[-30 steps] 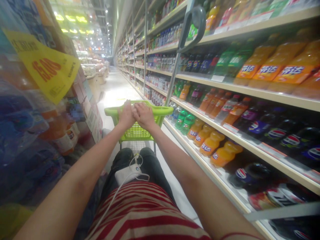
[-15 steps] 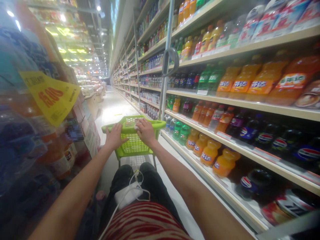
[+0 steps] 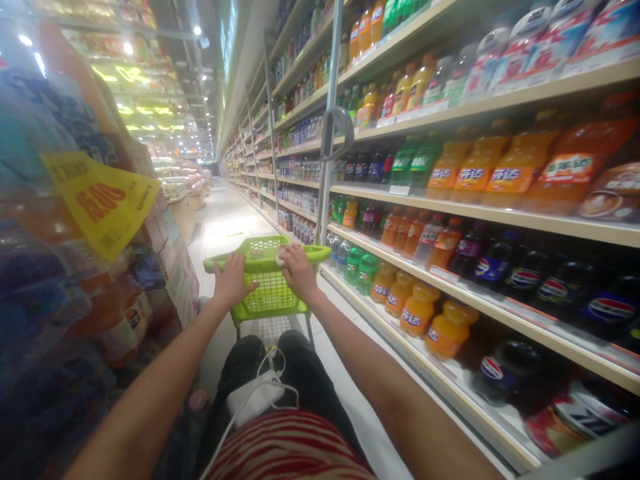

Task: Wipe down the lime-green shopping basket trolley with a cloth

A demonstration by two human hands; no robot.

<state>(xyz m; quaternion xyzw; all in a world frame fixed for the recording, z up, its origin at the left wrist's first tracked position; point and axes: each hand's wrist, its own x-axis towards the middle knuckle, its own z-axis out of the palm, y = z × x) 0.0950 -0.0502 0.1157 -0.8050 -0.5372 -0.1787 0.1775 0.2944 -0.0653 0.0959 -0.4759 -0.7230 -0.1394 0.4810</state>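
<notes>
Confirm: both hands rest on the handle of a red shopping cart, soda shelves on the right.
Not red: the head view shows the shopping cart is green. Left hand and right hand do rest on its handle, soda shelves on the right.

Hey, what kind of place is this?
Most likely a supermarket drinks aisle. The left hand rests on a green shopping cart and the right hand grips it. Shelves hold orange soda bottles, and there is a yellow price sign.
</notes>
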